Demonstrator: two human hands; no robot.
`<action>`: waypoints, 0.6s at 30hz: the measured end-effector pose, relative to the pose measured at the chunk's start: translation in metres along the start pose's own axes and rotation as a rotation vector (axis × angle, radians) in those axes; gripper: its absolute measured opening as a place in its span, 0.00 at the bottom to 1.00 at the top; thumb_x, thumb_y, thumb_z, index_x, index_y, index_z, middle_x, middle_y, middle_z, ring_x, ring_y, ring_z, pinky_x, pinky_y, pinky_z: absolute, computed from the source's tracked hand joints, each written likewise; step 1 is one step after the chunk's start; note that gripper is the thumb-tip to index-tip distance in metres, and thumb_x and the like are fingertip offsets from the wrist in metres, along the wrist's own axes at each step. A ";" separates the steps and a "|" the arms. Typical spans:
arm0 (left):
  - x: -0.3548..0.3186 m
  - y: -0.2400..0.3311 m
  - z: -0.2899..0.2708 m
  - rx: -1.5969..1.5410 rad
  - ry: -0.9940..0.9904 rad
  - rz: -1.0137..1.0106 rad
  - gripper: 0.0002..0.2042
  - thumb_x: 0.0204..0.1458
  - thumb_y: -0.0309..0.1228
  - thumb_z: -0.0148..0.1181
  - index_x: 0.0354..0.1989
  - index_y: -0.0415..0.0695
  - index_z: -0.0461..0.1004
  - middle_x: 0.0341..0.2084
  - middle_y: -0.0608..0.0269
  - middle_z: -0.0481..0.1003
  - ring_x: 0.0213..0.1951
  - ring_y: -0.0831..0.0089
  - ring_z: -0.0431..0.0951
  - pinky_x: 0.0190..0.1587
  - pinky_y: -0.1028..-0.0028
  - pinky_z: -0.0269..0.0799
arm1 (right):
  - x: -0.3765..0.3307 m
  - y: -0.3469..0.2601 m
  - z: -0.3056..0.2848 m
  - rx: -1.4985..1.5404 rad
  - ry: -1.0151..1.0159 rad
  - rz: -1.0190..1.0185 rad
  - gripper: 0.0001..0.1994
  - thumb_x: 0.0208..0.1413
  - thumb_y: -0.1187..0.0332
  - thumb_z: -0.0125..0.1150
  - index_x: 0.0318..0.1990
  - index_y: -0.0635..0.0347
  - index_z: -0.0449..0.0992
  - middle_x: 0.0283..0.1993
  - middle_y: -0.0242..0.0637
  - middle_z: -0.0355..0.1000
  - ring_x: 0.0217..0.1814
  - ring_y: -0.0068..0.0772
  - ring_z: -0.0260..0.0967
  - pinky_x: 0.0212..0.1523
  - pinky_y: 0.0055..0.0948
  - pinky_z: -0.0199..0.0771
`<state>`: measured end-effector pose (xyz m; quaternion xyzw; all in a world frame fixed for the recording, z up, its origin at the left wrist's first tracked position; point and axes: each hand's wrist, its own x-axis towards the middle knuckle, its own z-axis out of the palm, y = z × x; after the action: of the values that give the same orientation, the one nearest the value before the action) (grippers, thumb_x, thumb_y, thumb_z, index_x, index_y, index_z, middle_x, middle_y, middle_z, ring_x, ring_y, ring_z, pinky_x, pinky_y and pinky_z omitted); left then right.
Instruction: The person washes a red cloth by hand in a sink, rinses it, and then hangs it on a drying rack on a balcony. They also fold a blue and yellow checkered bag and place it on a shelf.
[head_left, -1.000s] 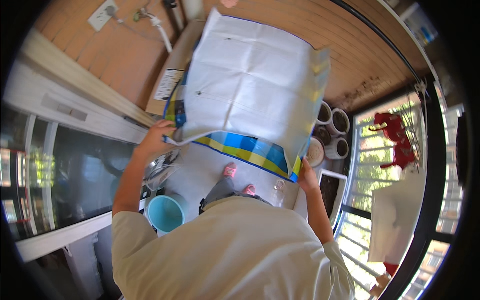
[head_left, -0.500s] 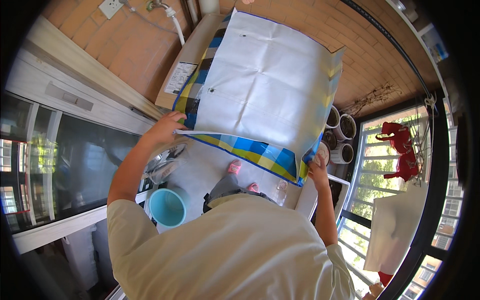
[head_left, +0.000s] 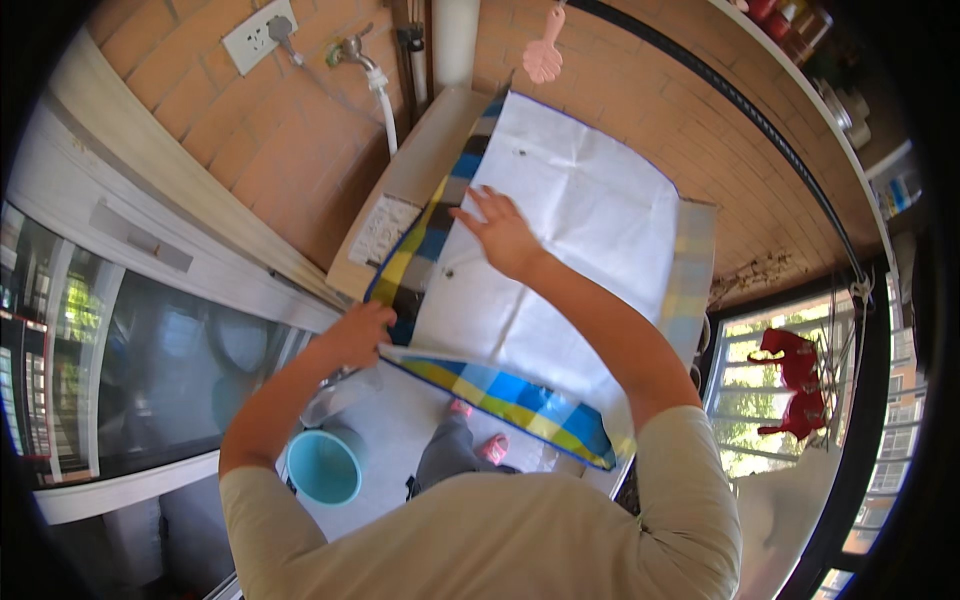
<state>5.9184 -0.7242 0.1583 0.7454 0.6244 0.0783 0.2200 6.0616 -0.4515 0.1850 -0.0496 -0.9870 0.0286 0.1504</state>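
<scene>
A large sheet (head_left: 585, 215), white on its upper face with blue, yellow and dark checks along its folded borders, lies over a tan box-like block (head_left: 353, 245). Its near edge hangs past the block. My left hand (head_left: 362, 332) is closed on the sheet's near left corner; the fingertips are partly hidden. Over the left part of the white face, my right hand (head_left: 503, 232) reaches across with fingers spread, holding nothing. Whether it touches the sheet is hard to tell.
A light-blue bucket (head_left: 324, 468) stands on the floor to my left, near a sliding glass door (head_left: 170, 350). A tap with a white hose (head_left: 384, 100) and a wall socket (head_left: 260, 38) are at the far left. A pink hand-shaped clapper (head_left: 544, 55) hangs at the back.
My right hand has let go of the near right corner and moved left and forward over the white face. My left hand keeps to the left corner. The view has shifted.
</scene>
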 end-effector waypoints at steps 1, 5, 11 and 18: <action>-0.002 -0.002 0.004 0.008 0.022 -0.006 0.11 0.25 0.25 0.57 0.23 0.44 0.78 0.36 0.59 0.66 0.43 0.60 0.62 0.43 0.66 0.59 | 0.033 -0.002 0.014 -0.015 0.016 -0.059 0.22 0.46 0.73 0.46 0.53 0.49 0.64 0.60 0.44 0.52 0.64 0.50 0.44 0.60 0.50 0.44; 0.004 0.004 -0.011 -0.065 -0.009 0.000 0.13 0.28 0.23 0.56 0.27 0.43 0.79 0.40 0.59 0.66 0.46 0.62 0.61 0.48 0.67 0.58 | 0.095 0.031 0.063 -0.286 -0.165 -0.064 0.19 0.45 0.72 0.48 0.48 0.47 0.70 0.56 0.40 0.59 0.61 0.52 0.47 0.59 0.55 0.42; 0.006 -0.014 -0.024 -0.352 -0.140 -0.120 0.15 0.33 0.22 0.56 0.34 0.43 0.77 0.41 0.57 0.69 0.46 0.63 0.64 0.48 0.69 0.62 | 0.045 0.082 0.094 0.007 -0.404 0.045 0.21 0.47 0.70 0.47 0.53 0.50 0.64 0.54 0.47 0.59 0.52 0.59 0.57 0.55 0.49 0.55; 0.015 -0.036 -0.013 -0.779 0.208 -0.439 0.05 0.47 0.24 0.57 0.29 0.41 0.66 0.21 0.65 0.70 0.26 0.79 0.69 0.27 0.77 0.66 | 0.027 0.076 0.111 -0.141 -0.249 0.038 0.25 0.46 0.70 0.48 0.56 0.52 0.59 0.57 0.48 0.55 0.54 0.63 0.54 0.52 0.47 0.61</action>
<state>5.8839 -0.7023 0.1516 0.4452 0.7104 0.3332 0.4314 6.0097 -0.3778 0.0819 -0.0749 -0.9964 -0.0320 0.0225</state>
